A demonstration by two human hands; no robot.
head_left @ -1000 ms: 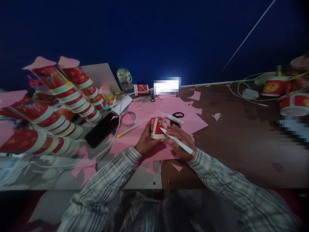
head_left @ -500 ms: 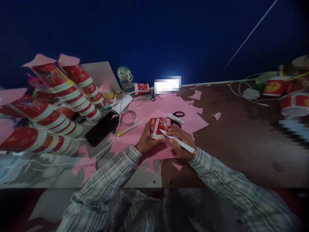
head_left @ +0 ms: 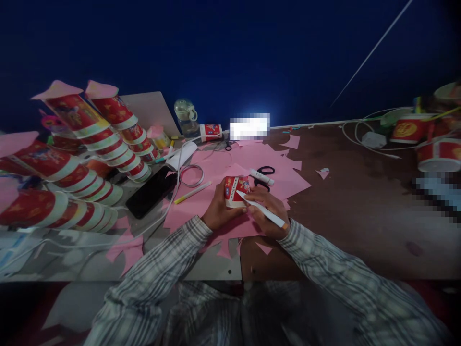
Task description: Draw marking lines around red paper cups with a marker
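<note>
Head view: gripping one red, printed, white-edged cup [head_left: 234,189] in the curled left hand [head_left: 216,209] above pink paper [head_left: 286,177], and pinching one white marker [head_left: 265,212] in the right hand [head_left: 272,203], tip at the cup.

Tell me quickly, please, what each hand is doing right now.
Left hand: closed around the cup, holding it.
Right hand: closed on the white marker, its tip at the cup.

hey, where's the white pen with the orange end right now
In the head view, the white pen sits in the right hand, just right of center, its tip at the red cup in the left hand.
</note>
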